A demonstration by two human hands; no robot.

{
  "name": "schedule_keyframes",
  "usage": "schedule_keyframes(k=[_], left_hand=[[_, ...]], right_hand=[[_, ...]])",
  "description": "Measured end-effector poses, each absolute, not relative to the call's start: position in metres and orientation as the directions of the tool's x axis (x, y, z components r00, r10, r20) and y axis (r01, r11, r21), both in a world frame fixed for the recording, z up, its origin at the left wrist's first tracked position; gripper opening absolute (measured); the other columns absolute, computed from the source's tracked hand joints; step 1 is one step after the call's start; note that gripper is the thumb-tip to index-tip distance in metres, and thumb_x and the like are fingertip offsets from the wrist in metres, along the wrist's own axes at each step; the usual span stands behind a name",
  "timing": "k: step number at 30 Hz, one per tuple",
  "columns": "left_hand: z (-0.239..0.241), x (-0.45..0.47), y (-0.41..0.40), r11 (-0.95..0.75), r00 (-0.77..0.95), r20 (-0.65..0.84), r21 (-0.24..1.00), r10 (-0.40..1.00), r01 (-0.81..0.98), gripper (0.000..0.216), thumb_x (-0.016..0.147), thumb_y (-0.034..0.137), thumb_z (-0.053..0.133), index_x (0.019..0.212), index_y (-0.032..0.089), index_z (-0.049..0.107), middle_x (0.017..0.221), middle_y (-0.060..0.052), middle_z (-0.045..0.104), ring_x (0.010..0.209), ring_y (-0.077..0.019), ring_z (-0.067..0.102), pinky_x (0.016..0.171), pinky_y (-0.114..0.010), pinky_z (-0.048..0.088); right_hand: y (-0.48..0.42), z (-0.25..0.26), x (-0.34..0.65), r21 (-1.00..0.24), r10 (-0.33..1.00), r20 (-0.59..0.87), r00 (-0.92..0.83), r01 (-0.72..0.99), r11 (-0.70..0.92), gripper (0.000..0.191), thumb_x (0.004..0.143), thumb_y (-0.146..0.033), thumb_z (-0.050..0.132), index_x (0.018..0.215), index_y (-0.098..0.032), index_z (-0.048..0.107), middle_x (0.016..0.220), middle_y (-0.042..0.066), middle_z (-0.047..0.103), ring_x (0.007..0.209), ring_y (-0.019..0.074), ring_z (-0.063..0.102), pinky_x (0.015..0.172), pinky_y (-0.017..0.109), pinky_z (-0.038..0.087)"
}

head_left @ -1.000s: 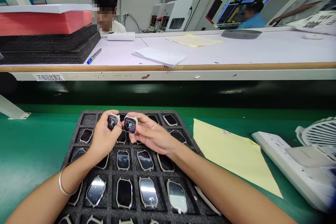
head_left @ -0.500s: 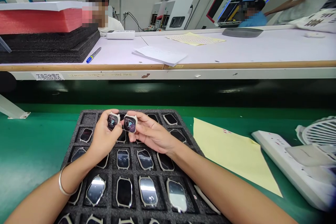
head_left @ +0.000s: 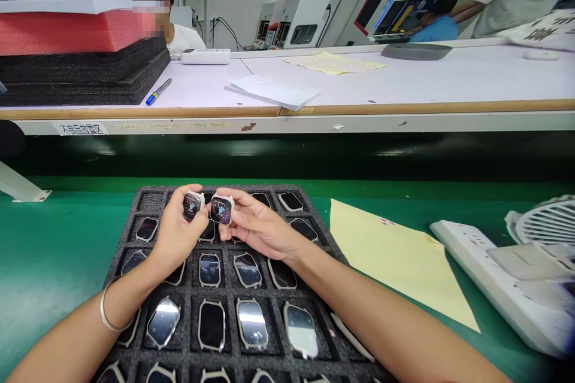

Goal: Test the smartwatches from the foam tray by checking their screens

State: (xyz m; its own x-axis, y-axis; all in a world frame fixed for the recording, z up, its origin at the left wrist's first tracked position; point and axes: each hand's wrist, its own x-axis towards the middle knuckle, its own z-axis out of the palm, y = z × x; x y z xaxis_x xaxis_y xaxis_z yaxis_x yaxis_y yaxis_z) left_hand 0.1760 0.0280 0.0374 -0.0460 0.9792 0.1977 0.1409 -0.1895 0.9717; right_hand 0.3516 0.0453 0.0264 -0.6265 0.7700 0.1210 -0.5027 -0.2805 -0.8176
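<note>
Foam tray [head_left: 229, 293], grainy, gridded; left hand [head_left: 178, 228] grips glossy squarish watch [head_left: 191, 206], right hand [head_left: 265, 230] second watch [head_left: 221, 210].

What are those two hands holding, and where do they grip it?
The left hand holds one lit watch, the right hand a second lit watch, each by its case edges.

The left watch [head_left: 192, 206] and right watch [head_left: 221, 210] each have a pale casing around a dark screen with light-blue dial graphics, tinged purple on the right watch. The foam tray [head_left: 228, 293] is speckled charcoal grey in a grid pattern; the worktop [head_left: 58, 263] is green, the paper sheet [head_left: 399, 269] yellow with small red marks, and the power strip [head_left: 476, 251] white. The shelf [head_left: 381, 84] is pale lavender with a brown edge, and the foam block [head_left: 67, 30] is red.
</note>
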Motion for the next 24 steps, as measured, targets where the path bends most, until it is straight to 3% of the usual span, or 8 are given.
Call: schedule_keyframes(k=[24], left_hand=[[0.0439, 0.1784, 0.0263, -0.170, -0.071, 0.181, 0.976, 0.981, 0.134, 0.036, 0.074, 0.026, 0.066, 0.108, 0.018, 0.056, 0.087, 0.000, 0.058, 0.079, -0.0149, 0.056, 0.076, -0.028, 0.044]], right_hand=[[0.0450, 0.0262, 0.3516, -0.836, 0.780, 0.108, -0.617, -0.482, -0.265, 0.039, 0.082, -0.031, 0.075, 0.118, -0.029, 0.062, 0.086, -0.003, 0.066, 0.073, 0.0119, 0.068, 0.073, 0.028, 0.052]])
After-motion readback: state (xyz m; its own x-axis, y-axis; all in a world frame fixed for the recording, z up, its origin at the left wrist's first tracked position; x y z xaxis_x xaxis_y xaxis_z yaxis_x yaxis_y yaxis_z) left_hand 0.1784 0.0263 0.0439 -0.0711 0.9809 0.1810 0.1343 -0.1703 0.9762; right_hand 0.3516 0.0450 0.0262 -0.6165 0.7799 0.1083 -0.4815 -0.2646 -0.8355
